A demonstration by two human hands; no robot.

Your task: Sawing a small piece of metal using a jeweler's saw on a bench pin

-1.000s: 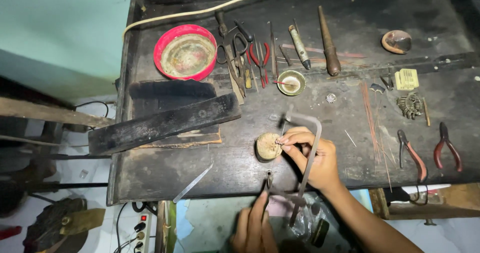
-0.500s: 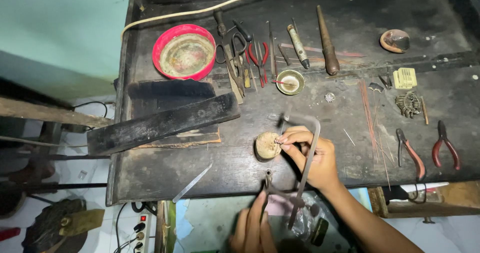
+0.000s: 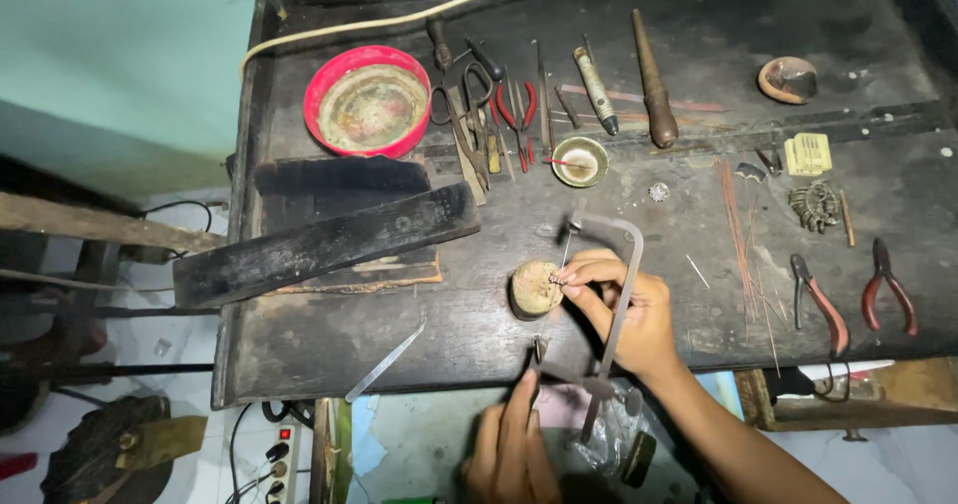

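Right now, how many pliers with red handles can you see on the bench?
3: one pair among the tools beside the red bowl, two pairs side by side near the right edge. More may hide among the clutter.

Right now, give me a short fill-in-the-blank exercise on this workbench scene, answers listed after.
1. The right hand pinches a small metal piece against a rounded ____ block.
2. The left hand, at the bench's front edge, grips the handle end of a metal ____ frame.
3. The round bowl at the back left of the bench has a ____ rim.
4. Two red-handled pliers lie on the ____ side of the bench.

Answers: wooden; saw; red; right
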